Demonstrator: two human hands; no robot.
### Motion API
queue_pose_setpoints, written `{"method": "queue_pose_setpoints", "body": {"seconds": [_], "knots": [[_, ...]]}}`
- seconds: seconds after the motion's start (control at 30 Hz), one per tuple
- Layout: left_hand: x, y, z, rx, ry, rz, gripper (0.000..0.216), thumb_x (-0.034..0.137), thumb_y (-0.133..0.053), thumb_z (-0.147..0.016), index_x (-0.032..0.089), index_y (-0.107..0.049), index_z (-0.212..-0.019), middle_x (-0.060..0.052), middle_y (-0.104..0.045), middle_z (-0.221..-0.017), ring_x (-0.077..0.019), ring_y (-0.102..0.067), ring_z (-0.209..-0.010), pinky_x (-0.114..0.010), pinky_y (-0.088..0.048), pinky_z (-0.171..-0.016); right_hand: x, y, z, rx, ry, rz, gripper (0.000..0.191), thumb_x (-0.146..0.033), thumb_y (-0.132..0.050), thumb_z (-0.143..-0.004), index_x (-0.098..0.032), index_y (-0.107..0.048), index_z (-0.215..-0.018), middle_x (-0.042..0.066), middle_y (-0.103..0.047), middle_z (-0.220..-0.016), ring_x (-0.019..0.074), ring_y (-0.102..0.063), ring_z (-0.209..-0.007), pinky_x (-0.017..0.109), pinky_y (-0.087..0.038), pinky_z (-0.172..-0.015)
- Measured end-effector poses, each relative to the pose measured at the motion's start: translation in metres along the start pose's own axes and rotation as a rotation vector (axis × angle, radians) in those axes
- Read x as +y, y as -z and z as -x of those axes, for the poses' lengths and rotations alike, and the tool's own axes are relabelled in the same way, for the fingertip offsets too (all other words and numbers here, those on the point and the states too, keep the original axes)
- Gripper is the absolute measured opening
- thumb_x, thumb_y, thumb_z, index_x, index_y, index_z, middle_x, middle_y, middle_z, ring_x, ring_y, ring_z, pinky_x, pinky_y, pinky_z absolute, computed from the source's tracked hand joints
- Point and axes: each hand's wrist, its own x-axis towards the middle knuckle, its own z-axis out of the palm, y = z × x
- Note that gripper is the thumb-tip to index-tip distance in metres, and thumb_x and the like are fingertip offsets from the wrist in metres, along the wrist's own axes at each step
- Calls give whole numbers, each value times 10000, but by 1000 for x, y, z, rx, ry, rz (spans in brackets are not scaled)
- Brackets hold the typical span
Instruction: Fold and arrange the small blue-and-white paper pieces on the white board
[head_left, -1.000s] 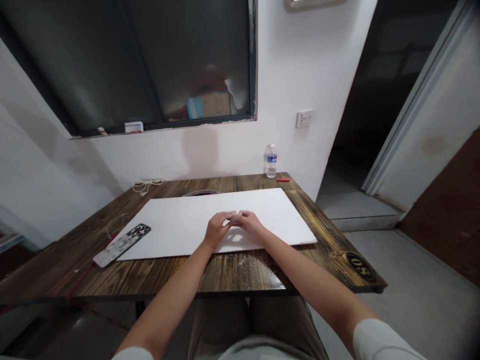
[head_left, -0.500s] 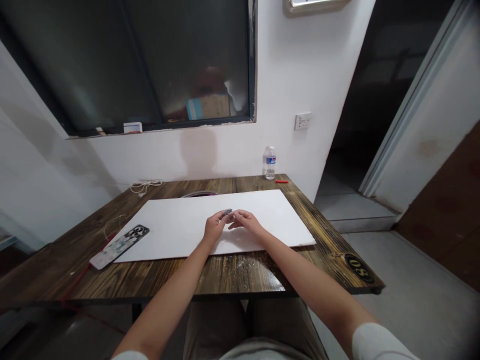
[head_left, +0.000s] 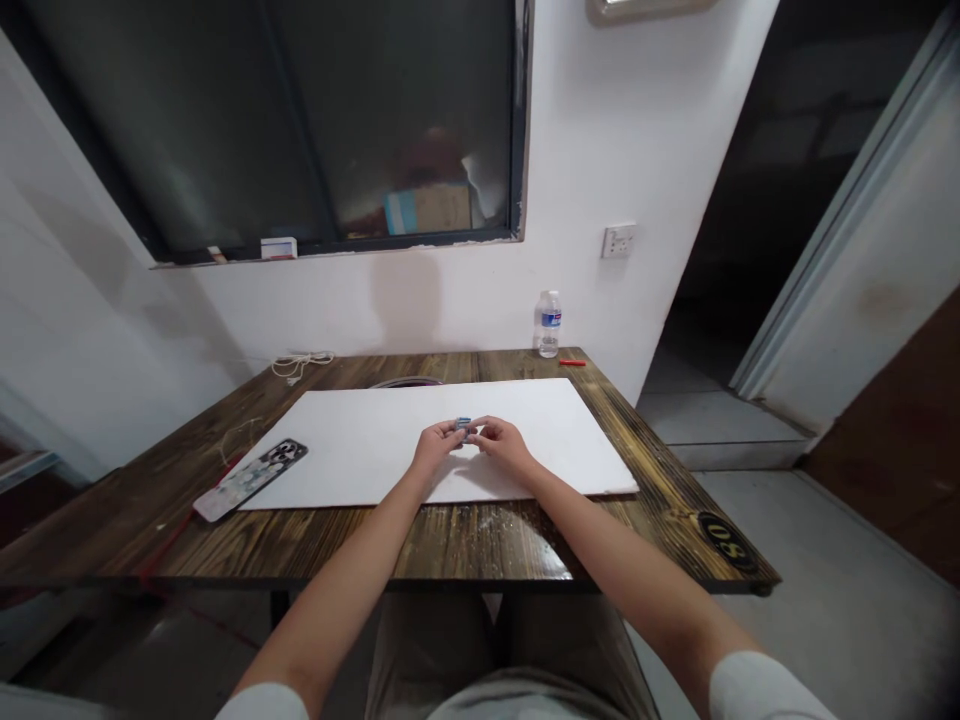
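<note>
A small blue-grey object (head_left: 463, 428) sits at the fingertips between the two hands, over the middle of the white board (head_left: 352, 440), apparently raised a little above it; its exact form is too small to make out. Half a second ago it showed as a darker sliver at the left fingertips, and a second ago the fingers nearly covered it; now more of its bluish surface is exposed, which suggests it is being turned or re-gripped rather than simply held.

The left hand (head_left: 437, 443) has its thumb and fingers closed in a pinch on the object's left side; the right hand (head_left: 504, 442) faces it from the right, index finger and thumb curved and partly parted, their tips at or just beside the object; whether they grip it I cannot tell. Both forearms reach in from the near edge and converge, the wrists low over the near part of the board.

Farther out, a phone (head_left: 255, 480) lies across the board's left edge; the board rests on a dark wooden table (head_left: 480, 560); at the far right stand a water bottle (head_left: 550, 325) and, lying beside it, a thin red item (head_left: 572, 363); a white cable (head_left: 300, 366) lies coiled at the far left.
</note>
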Motion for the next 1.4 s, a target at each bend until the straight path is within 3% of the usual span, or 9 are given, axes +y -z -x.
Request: {"method": "queue_pose_setpoints", "body": {"seconds": [0.23,0.33,0.43,0.57,0.67,0.9,1.07,1.4], "knots": [[3,-5,3,4,79,47,405,347,-850,-566,111,-740,-876,-96,-749,-812,-149,-648,-680,-249,-488,-643,15,0,-2,69,26,126,348,-414,-765,-636,-227,-588,-869,-72,-543,-585,130,-478,-560,245,-351,-552],[3,-5,3,20,116,88,433,321,-875,-526,110,-724,-872,-72,-735,-748,-135,-637,-644,-241,-486,-635,15,0,-2,76,17,137,323,-421,-770,-622,-212,-578,-775,-55,-558,-619,128,-496,-585,248,-380,-567],[1,-5,3,30,147,122,453,308,-891,-501,107,-704,-861,-55,-716,-694,-122,-617,-592,-231,-472,-596,12,0,-1,53,-24,93,314,-416,-781,-607,-203,-578,-717,-35,-593,-670,127,-531,-594,250,-406,-570],[2,-6,3,57,168,179,516,297,-915,-456,108,-661,-864,-38,-696,-644,-114,-609,-548,-207,-434,-538,11,-1,-1,-4,-48,-38,305,-432,-754,-645,-203,-602,-778,-25,-634,-700,140,-599,-615,265,-457,-612],[4,-8,5,68,168,171,544,311,-920,-464,117,-632,-883,-49,-708,-664,-128,-637,-565,-201,-441,-537,13,-2,-2,-5,-41,-65,294,-465,-710,-693,-204,-608,-783,-21,-646,-677,144,-614,-619,276,-477,-642],[5,-11,9,5,153,67,519,261,-919,-463,124,-668,-896,-54,-717,-705,-174,-684,-651,-243,-522,-601,15,-1,-3,85,-120,-71,317,-478,-743,-644,-194,-607,-676,5,-658,-601,168,-624,-607,280,-482,-615],[4,-11,8,-61,168,177,419,298,-872,-588,107,-699,-918,-98,-736,-820,-166,-686,-729,-248,-535,-664,14,5,-6,96,-100,-19,317,-488,-725,-653,-182,-644,-667,21,-668,-604,170,-624,-610,285,-478,-629],[5,-10,7,-7,203,211,397,169,-882,-522,112,-689,-864,-51,-710,-717,-106,-623,-596,-197,-472,-562,14,10,-9,97,-74,193,229,-422,-642,-746,-198,-675,-712,-1,-642,-582,165,-616,-589,281,-458,-648]]}}
